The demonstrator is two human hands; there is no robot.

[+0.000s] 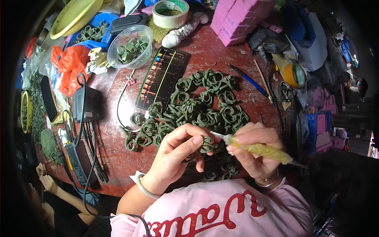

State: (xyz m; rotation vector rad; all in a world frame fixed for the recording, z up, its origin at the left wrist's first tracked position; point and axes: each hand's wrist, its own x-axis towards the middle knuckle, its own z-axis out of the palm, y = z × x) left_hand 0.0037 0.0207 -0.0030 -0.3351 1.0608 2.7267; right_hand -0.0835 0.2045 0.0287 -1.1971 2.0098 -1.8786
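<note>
One held ring, one yellow tool

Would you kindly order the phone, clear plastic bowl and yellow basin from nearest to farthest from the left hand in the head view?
1. Phone, beyond the left hand, slightly left.
2. Clear plastic bowl, past it, further left.
3. Yellow basin, at the view's upper left.
</note>
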